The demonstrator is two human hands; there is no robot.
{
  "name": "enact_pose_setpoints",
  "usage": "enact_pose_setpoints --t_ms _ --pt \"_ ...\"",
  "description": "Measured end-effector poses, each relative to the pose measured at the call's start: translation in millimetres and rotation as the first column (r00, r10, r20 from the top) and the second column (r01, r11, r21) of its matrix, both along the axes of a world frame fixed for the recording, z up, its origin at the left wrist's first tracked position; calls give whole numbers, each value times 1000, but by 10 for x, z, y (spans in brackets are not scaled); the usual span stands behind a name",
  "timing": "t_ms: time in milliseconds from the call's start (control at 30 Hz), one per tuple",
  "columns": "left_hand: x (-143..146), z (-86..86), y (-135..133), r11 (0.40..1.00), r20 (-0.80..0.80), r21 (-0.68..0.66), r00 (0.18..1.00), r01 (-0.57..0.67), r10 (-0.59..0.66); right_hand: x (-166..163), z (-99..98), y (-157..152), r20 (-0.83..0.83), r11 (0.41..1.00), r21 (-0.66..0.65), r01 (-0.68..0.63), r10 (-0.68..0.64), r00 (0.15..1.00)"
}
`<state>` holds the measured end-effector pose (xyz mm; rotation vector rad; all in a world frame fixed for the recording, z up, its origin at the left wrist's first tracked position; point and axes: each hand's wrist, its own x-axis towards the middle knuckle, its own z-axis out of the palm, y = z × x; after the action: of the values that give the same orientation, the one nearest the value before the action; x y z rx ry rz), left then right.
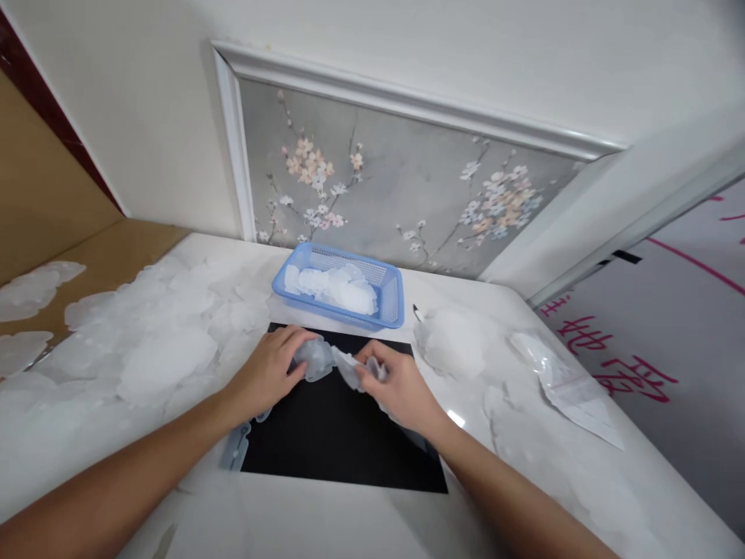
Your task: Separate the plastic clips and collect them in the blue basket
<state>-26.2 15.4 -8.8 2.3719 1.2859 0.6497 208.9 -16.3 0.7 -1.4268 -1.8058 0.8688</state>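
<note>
Both of my hands are above a black mat [337,435] on a white table [314,520]. My left hand [271,371] pinches a translucent white round piece [315,359] with closed fingers. My right hand [396,386] is closed on a small clear plastic bag [351,369] that meets the round piece between the two hands. Just beyond the mat stands a blue plastic basket [391,299] with several of the same white pieces inside.
A big heap of white pieces [157,341] covers the table's left side and spills onto cardboard [35,310]. A smaller heap [454,341] and a stack of clear zip bags [559,380] lie to the right. A flowered wall panel [396,186] rises behind.
</note>
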Motion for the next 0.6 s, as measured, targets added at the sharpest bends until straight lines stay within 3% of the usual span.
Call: enact_pose_setpoints --t_ms 133,233,367,467,600 --pt "20 -54 22 996 -62 40 995 -74 77 214 -30 -62 -162 962 -270 35 -81 983" --pt "42 -53 34 997 -46 21 996 -80 80 283 -48 -37 -148 946 -324 -14 -36 988" --pt "114 33 -25 1000 138 4 990 -12 11 295 2 -19 -204 931 -363 -23 -56 977" --pt "159 121 -92 985 306 -171 950 -10 62 294 41 -26 -250 895 -445 8 -133 959" --pt "163 183 -114 857 493 -513 829 34 263 309 35 -21 -277 871 -488 52 -211 937"
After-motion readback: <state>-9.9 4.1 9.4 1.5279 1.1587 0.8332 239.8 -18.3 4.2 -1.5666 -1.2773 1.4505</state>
